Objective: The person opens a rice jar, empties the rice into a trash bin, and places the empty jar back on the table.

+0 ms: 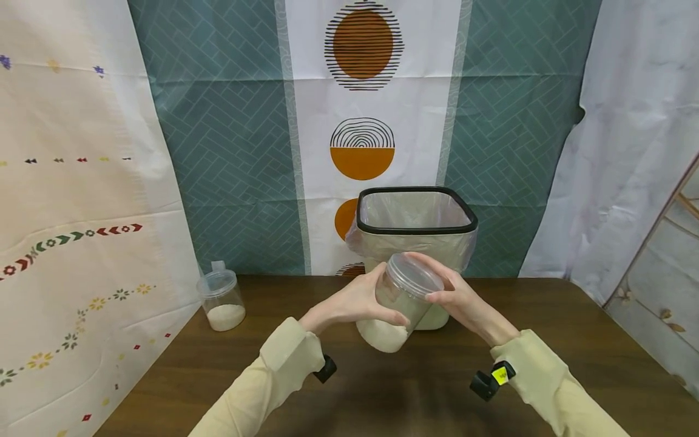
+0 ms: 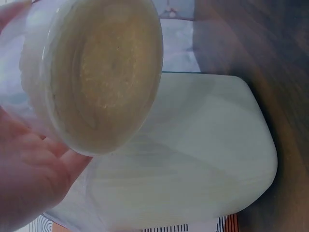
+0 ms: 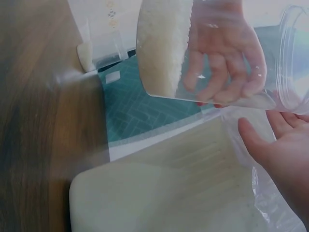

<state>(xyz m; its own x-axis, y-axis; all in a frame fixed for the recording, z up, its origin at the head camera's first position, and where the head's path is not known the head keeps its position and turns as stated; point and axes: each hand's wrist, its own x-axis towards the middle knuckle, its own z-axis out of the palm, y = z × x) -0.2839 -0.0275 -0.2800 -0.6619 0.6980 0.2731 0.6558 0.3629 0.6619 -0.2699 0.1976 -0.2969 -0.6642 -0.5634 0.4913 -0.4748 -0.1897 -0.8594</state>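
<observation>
A clear jar (image 1: 414, 308) with a clear screw-type lid (image 1: 417, 274) is held up in the air, tilted with its lid toward the upper right. White, rice-like grains (image 3: 166, 53) fill its lower end. My left hand (image 1: 355, 301) grips the jar's side, thumb across the front; its fingers show through the clear wall in the right wrist view. My right hand (image 1: 464, 297) holds the lid by its rim, fingers over the far side and thumb at the near side. The left wrist view shows the jar's round base (image 2: 111, 72).
Behind the jar stands a pale bin (image 1: 393, 243) with a black rim and a clear plastic liner. At the table's left edge is a smaller clear container (image 1: 218, 297) with white contents. Patterned curtains (image 1: 229, 152) hang behind the brown wooden table (image 1: 546, 315).
</observation>
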